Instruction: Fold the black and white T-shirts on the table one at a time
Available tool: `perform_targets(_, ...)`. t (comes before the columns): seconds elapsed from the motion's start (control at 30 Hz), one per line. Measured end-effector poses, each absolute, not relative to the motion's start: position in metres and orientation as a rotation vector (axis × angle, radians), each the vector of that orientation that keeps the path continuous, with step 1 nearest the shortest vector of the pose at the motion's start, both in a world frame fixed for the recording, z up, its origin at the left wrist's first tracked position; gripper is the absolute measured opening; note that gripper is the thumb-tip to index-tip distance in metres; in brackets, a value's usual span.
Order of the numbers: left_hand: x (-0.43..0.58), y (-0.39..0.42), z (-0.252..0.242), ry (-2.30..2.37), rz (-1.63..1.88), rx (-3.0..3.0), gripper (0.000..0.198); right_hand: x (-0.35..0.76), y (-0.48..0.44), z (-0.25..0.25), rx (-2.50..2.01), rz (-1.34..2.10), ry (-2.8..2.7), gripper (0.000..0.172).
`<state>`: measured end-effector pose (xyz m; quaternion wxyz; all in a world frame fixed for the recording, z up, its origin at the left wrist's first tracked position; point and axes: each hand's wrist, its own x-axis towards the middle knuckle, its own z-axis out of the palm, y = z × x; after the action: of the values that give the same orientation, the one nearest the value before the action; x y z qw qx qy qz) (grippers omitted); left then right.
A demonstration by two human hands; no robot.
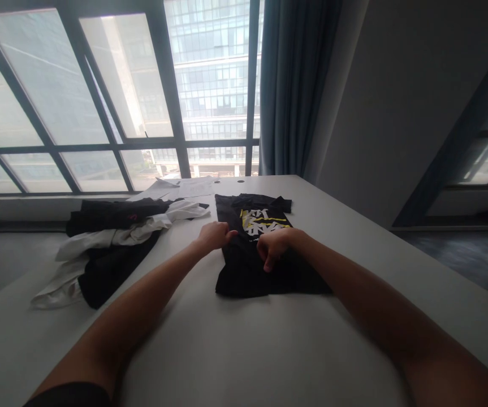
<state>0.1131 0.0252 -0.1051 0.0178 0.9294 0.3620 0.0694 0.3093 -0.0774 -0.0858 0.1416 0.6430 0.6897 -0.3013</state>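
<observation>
A black T-shirt (244,277) with a white and yellow print lies on the white table in front of me, its left side partly folded over. My left hand (215,235) is closed at the shirt's left edge, its thumb pointing right over the cloth. Over the middle of the shirt, just below the print, my right hand (272,246) is curled with the fingertips down, pinching the fabric. The fingertips of both hands are partly hidden.
A loose heap of black and white clothes (120,232) lies to the left, hanging past the table's edge. Sheets of paper (193,187) rest at the far end of the white table (337,232). Behind are windows and a blue-grey curtain (294,85).
</observation>
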Motion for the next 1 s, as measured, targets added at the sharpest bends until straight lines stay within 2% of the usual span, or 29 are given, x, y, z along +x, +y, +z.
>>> perform_targets(0.07,0.116,0.032,-0.121,0.914,0.383,2.947,0.050,0.299,-0.081,-0.087,1.799,-0.846,1.991,0.045)
perform_targets(0.17,0.118,0.044,-0.143,0.669,0.287,2.917,0.055,0.288,-0.086,-0.089,1.742,-0.845,2.016,0.042)
perform_targets(0.3,0.115,0.056,-0.158,0.682,0.151,2.844,0.060,0.282,-0.091,-0.088,1.706,-0.868,2.039,0.031)
perform_targets(0.47,0.113,0.059,-0.159,0.665,0.136,2.829,0.063,0.282,-0.103,-0.087,1.646,-0.907,1.953,0.015)
perform_targets(0.57,0.113,0.059,-0.159,0.659,0.125,2.832,0.063,0.286,-0.109,-0.089,1.626,-0.953,1.934,0.010)
perform_targets(0.73,0.108,0.054,-0.156,0.545,0.229,2.892,0.065,0.298,-0.104,-0.088,1.682,-0.993,2.017,0.021)
perform_targets(0.9,0.107,0.044,-0.155,0.294,0.305,2.865,0.066,0.306,-0.091,-0.092,2.136,-0.540,2.342,0.033)
perform_targets(1.0,0.109,0.041,-0.158,0.282,0.189,2.840,0.071,0.304,-0.086,-0.101,2.307,-0.684,2.237,0.045)
